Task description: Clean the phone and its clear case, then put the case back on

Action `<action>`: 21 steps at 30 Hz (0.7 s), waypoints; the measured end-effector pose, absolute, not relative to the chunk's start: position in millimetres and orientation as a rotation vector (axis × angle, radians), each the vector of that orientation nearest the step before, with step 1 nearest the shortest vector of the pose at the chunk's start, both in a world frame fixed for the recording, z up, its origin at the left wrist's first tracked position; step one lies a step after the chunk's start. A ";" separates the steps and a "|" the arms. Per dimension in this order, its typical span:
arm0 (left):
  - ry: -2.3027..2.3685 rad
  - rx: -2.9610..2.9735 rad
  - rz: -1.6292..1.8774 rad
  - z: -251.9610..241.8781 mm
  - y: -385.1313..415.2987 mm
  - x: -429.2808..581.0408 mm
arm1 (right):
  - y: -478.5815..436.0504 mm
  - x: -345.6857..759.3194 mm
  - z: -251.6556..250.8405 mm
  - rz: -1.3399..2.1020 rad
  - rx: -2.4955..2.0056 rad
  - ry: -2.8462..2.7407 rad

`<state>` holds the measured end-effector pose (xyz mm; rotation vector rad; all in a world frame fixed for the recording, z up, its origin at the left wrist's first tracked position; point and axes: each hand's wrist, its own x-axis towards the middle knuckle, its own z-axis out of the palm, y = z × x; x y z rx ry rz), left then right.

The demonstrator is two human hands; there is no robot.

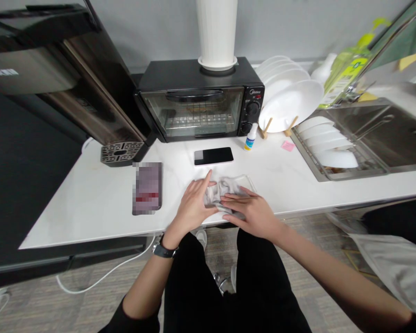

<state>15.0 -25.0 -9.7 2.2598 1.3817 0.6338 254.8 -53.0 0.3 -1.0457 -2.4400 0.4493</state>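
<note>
both hands on a small grey cloth (229, 192) lying near the front edge of the white countertop (90, 203), just below the black phone (213, 156). left hand (193, 206) w/ fingers pressed down on the cloth's left part, thumb raised, fingers spread a bit, not closed round anything; wristwatch (163, 250) on that wrist. right hand (254, 212) lies flat, fingers together, on the cloth's front-right part, pressing it to the top. cloth looks crumpled betw. the two hands. left of them a blurred-out dark rectangular item (147, 187). behind the phone a black toaster oven (199, 101) w/ a white ribbed cylinder (217, 32) on top; small spray bottle (251, 137) at its right corner, then white plates in a wooden rack (289, 99), pink sticky note (287, 145). far right, steel sink (377, 134) w/ more white plates (329, 141) in it. black coffee machine (69, 78) at left.
</note>
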 end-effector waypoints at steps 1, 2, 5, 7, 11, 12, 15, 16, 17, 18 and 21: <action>1.371 2.250 0.652 -9.8 -25.3 15.6 | -52.8 269.4 1.1 0.411 -1.096 -2.431; 1.361 2.241 0.665 -10.0 -25.6 16.2 | -51.7 282.6 1.3 0.349 -1.149 -2.420; 1.368 2.217 0.675 -10.8 -25.9 18.1 | -45.1 299.8 -1.6 0.125 -1.266 -2.397; 1.371 2.207 0.664 -11.0 -25.4 18.8 | -40.0 286.2 -6.3 0.037 -1.273 -2.386; 1.360 2.195 0.630 -10.2 -24.1 17.2 | -36.7 227.0 -14.6 0.123 -1.115 -2.386; 1.357 2.194 0.622 -9.8 -24.0 16.4 | -38.2 215.4 -15.0 0.178 -1.059 -2.394; 1.364 2.199 0.619 -9.4 -24.7 14.9 | -46.0 209.3 -11.2 0.346 -0.962 -2.422; 1.371 2.205 0.626 -9.5 -25.1 14.9 | -48.7 217.4 -9.0 0.390 -0.958 -2.431; 1.379 2.210 0.632 -9.9 -25.5 15.0 | -50.9 229.6 -6.5 0.426 -0.965 -2.442; 1.382 2.215 0.638 -10.3 -25.9 15.3 | -52.4 244.4 -4.2 0.444 -0.987 -2.447; 1.370 2.212 0.658 -11.4 -26.0 16.9 | -51.6 290.0 0.2 0.344 -1.126 -2.433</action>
